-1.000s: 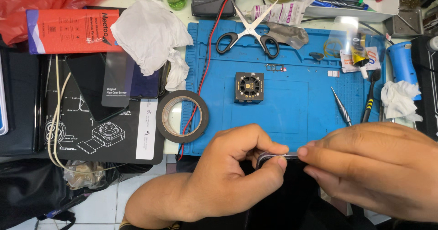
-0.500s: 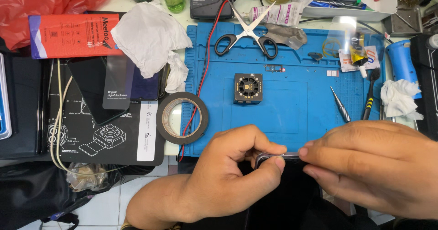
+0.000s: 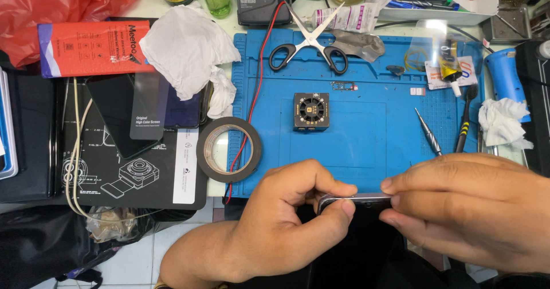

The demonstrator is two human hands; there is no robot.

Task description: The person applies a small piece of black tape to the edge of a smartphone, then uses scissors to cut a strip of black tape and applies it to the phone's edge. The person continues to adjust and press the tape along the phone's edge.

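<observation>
Both my hands hold a dark smartphone [image 3: 356,199] edge-on at the near edge of the blue work mat [image 3: 372,128]. My left hand [image 3: 281,220] pinches its left corner between thumb and fingers. My right hand [image 3: 470,206] grips its right part, the fingertips along the silver top edge. Most of the phone's body is hidden beneath my hands.
On the mat lie a small square black fan module [image 3: 311,111], scissors [image 3: 309,42], a thin screwdriver [image 3: 428,132] and a glue tube [image 3: 448,65]. A black tape roll [image 3: 229,150] with a red wire sits at the mat's left edge. Crumpled tissues [image 3: 186,45], a black box [image 3: 132,157] and a red package [image 3: 89,48] lie left.
</observation>
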